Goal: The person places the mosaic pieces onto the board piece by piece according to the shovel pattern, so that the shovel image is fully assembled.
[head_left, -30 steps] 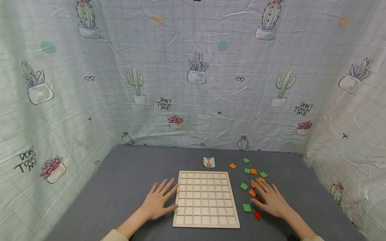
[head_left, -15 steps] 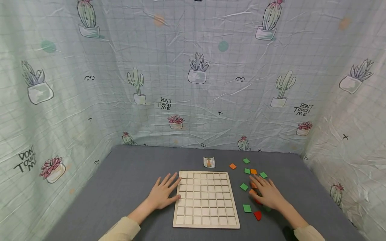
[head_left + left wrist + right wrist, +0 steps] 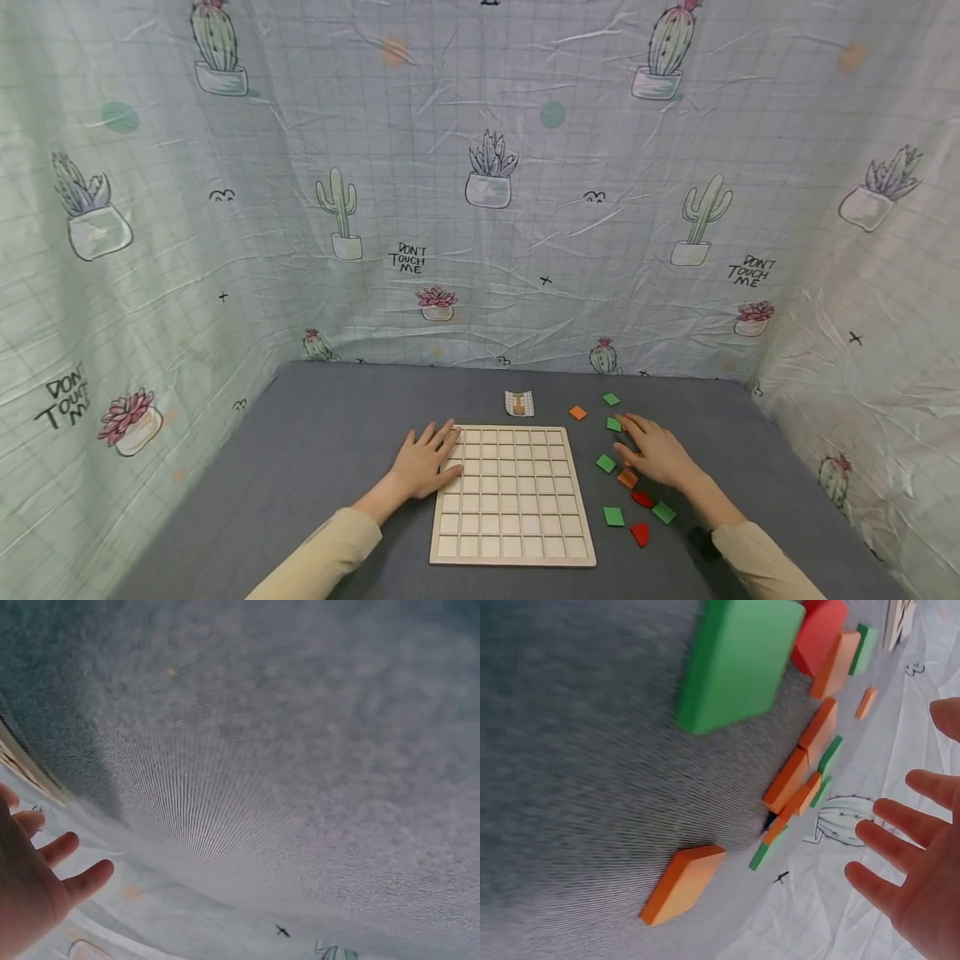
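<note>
A pale wooden grid board (image 3: 510, 503) lies on the table. My left hand (image 3: 422, 462) is at its upper left edge, fingers spread over the corner squares. In the left wrist view the same hand (image 3: 30, 892) shows loosely extended fingers and holds nothing. To the board's right, my right hand (image 3: 660, 454) hovers above scattered tiles, covering some. Its fingertips are near a green tile (image 3: 613, 424); whether they touch it cannot be told. The right wrist view shows that hand (image 3: 934, 877) with fingers apart and nothing held, beyond a green tile (image 3: 742, 664) and an orange tile (image 3: 682, 885).
A small printed card (image 3: 519, 404) lies behind the board. Nearer the front are red pieces (image 3: 640, 534) and another green tile (image 3: 663, 512). A cactus-patterned sheet (image 3: 491, 250) encloses the grey table (image 3: 337, 417) at back and sides.
Both hands have moved forward, away from the body. The left also went right over the board's corner. Red and green pieces once under the right hand now show.
</note>
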`<state>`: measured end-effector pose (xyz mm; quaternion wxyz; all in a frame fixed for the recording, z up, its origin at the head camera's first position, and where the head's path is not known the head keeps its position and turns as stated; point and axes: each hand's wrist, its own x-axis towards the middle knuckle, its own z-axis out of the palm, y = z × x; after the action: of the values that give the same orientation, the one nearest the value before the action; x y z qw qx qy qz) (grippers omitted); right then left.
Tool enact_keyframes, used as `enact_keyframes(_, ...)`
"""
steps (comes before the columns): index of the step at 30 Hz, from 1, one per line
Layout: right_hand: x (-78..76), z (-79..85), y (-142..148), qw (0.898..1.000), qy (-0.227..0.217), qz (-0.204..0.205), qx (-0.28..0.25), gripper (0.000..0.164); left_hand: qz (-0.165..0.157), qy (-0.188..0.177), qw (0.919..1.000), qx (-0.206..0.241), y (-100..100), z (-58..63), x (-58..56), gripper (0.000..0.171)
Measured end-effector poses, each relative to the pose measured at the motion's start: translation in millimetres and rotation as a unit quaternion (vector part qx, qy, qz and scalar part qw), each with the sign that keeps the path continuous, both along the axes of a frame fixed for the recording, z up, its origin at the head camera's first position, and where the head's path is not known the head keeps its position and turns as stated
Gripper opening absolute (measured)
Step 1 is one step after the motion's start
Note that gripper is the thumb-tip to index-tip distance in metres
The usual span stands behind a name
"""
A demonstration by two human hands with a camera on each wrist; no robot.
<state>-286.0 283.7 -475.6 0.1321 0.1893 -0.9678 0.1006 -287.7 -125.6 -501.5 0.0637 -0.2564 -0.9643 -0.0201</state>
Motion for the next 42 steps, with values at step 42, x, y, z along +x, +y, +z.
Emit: enact_keyframes(42,-79.5,1.1,14.5,0.902,-0.233,-0.154,-0.329,0.040,0.024,0.010,0.9997,-0.005,14.5,-12.2,0.8,0.066)
